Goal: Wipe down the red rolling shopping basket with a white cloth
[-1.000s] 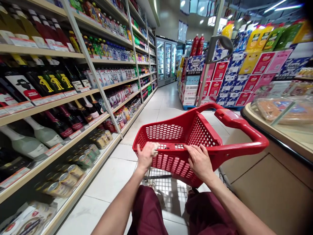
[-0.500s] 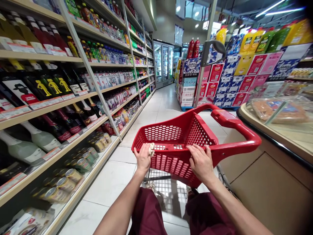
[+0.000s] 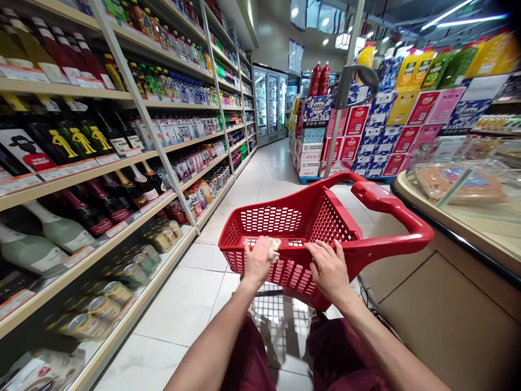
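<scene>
1. Two bare hands are busy at a red shopping cart (image 3: 345, 217), standing on the tiled floor (image 3: 183, 309) before the person, whose dark-red trousers (image 3: 337, 353) show on the cart's near side.
2. The left hand (image 3: 257, 262), a little blurred, has its fingers closed around what looks like a pale bunched cloth (image 3: 274, 250), and the cloth meets the cart's near rim (image 3: 292, 255).
3. Half a second ago that hand was beside the cart's narrow-end corner; now it is farther along the rim toward the cart's handle (image 3: 374, 194), and the gap between the hands has narrowed.
4. To me that reads as a rubbing pass partway along the rim; from where I stand I cannot tell how hard it presses.
5. The right hand (image 3: 330, 269) lies nearer the cart's handle, fingertips over the rim, and I see nothing carried in it. Whether it grips the rim or merely rests, I cannot tell.
6. The cart has hardly shifted, so it seems steady enough for rubbing.
7. Past the cart's narrow end rise shelves (image 3: 87, 172) of bottles and cans; a counter (image 3: 439, 304) stands by its handle end, and stacked boxes (image 3: 360, 141) lie beyond its far side.
</scene>
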Demonstrator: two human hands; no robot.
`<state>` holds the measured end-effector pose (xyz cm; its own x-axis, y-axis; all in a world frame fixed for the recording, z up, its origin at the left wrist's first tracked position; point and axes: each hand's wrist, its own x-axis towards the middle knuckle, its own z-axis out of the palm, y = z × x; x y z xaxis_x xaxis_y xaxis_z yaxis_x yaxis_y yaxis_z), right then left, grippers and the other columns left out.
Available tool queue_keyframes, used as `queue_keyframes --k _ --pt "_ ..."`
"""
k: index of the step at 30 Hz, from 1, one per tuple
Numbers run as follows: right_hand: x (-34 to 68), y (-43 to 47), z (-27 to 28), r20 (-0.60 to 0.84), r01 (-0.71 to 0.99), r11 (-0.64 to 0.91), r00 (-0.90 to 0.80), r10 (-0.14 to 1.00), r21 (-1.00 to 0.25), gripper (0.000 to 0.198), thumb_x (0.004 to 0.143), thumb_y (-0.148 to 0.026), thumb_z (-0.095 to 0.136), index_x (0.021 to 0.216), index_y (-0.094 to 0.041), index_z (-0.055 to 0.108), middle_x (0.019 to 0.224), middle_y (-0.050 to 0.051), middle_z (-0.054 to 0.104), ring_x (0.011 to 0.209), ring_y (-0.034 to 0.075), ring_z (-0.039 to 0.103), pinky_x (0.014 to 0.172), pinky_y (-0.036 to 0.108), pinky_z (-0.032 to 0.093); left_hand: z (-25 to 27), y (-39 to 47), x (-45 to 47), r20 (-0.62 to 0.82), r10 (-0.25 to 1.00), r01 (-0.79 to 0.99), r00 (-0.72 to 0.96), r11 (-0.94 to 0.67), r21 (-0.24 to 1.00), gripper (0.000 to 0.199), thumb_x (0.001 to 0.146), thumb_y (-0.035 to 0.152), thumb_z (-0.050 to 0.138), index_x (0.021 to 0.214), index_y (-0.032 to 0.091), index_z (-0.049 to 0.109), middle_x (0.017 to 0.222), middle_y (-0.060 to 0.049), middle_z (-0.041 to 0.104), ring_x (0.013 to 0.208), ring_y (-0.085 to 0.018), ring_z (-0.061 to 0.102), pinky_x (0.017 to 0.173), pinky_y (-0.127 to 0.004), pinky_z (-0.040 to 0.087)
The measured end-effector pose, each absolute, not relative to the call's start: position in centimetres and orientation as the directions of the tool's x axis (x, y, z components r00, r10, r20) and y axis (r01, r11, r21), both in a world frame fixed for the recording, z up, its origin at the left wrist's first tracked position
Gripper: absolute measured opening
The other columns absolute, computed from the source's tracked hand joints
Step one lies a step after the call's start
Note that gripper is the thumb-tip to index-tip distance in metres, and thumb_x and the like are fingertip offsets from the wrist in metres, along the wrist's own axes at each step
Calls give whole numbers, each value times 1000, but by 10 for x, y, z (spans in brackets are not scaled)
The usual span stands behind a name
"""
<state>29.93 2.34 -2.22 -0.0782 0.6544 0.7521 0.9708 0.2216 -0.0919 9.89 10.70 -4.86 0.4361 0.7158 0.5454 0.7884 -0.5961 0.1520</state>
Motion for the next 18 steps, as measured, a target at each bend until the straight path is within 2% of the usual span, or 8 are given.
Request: queue_keyframes --k 2,4,8,10,15,18 --pt "300 23 -22 747 969 232 -91 659 -86 38 74 -10 42 109 -16 54 102 5 64 101 20 53 101 45 21 -46 104 118 544 640 713 543 -694 106 38 83 22 41 122 21 43 124 -7 52 120 -20 40 104 -55 10" --pt "302 23 -21 743 965 250 -110 660 -80 39 74 -9 41 110 -15 53 104 5 64 102 19 53 101 44 21 -44 106 119 543 620 696 567 -713 87 38 84 24 42 121 22 43 123 -6 53 120 -20 40 104 -55 9" --pt "303 22 -21 739 959 267 -115 663 -91 41 73 -8 40 111 -16 53 106 5 63 105 19 52 102 43 21 -47 115 91 576 729 821 369 -547 166 36 84 20 39 119 22 45 121 -7 54 117 -21 44 103 -57 11" --pt "300 23 -21 738 962 254 -98 667 -101 40 73 -8 41 111 -16 53 105 4 64 103 20 52 101 44 20 -48 113 93 583 745 835 325 -516 193 36 84 19 39 120 20 44 122 -8 54 117 -22 44 103 -57 11" --pt "301 24 -19 732 967 238 -96 674 -93 42 73 -9 40 113 -16 52 105 6 63 101 19 54 99 42 24 -43 103 133 544 628 688 556 -715 122 37 85 25 41 121 21 42 123 -7 53 120 -19 41 105 -54 9" --pt "306 24 -20 726 959 272 -129 675 -83 44 73 -7 39 115 -16 51 107 5 62 103 18 53 99 40 26 -40 110 114 516 681 731 520 -667 144 35 85 25 40 120 23 44 120 -6 55 118 -20 43 104 -56 9"
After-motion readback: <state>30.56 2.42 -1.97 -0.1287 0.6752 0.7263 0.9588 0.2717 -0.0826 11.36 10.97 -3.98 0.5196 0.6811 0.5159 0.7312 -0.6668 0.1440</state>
